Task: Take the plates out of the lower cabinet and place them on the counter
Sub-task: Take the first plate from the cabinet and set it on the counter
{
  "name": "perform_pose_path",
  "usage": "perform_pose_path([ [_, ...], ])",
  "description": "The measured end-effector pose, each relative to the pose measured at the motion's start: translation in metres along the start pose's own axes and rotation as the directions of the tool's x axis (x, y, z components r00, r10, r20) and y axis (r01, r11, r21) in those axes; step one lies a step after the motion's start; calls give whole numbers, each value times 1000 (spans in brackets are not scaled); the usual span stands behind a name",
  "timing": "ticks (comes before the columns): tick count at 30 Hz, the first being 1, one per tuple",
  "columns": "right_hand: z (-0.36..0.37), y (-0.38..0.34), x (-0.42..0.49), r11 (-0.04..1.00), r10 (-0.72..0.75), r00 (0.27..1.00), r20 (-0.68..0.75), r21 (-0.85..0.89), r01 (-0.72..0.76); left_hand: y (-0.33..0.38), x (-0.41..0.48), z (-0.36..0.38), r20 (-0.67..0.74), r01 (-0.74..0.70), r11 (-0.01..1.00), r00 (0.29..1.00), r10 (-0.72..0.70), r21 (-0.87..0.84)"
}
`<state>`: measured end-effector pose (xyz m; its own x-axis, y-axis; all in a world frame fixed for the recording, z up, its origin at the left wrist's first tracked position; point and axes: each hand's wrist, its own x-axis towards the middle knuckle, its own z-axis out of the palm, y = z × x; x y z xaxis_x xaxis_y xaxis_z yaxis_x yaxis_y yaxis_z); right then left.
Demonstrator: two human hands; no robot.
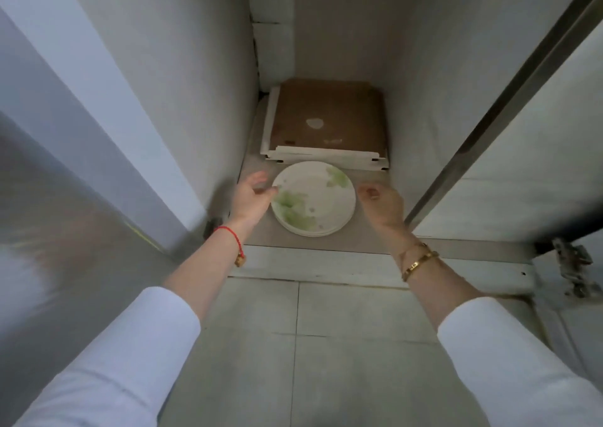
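A small stack of white plates point(315, 200) with green leaf patterns rests on the floor of the open lower cabinet point(368, 244), near its front edge. My left hand point(253, 198) is at the stack's left rim, fingers apart, fingertips touching or nearly touching the top plate. My right hand point(383, 204) hovers just right of the stack, fingers apart, a small gap from the rim. Neither hand holds anything.
A flat cardboard box point(326, 123) with a brown top lies behind the plates, filling the cabinet's back. The cabinet doors stand open at left point(81, 172) and right point(522, 165), with a hinge point(571, 263) low on the right. Tiled floor point(313, 345) lies below.
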<state>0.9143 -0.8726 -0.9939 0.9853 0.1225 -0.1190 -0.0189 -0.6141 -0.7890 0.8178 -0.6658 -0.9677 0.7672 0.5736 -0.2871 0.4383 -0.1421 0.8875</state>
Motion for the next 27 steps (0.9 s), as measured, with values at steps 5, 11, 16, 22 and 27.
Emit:
perform_pose_path([
  [5, 27, 17, 31, 999, -9, 1000, -18, -40, 8, -27, 32, 14, 20, 45, 995, 999, -47, 91],
  [11, 51, 32, 49, 992, 20, 1000, 3, -126, -20, -46, 60, 29, 82, 83, 973, 991, -102, 217],
  [16, 62, 45, 56, 993, 80, 997, 16, -85, -78, -61, 74, 40, 90, 94, 968, 989, -117, 233],
  [22, 63, 44, 57, 995, 97, 995, -17, -37, -97, -53, 75, 39, 52, 137, 976, 988, -148, 166],
  [27, 63, 43, 57, 994, 109, 994, -15, 8, -109, -48, 70, 42, 44, 216, 976, 975, -216, 10],
])
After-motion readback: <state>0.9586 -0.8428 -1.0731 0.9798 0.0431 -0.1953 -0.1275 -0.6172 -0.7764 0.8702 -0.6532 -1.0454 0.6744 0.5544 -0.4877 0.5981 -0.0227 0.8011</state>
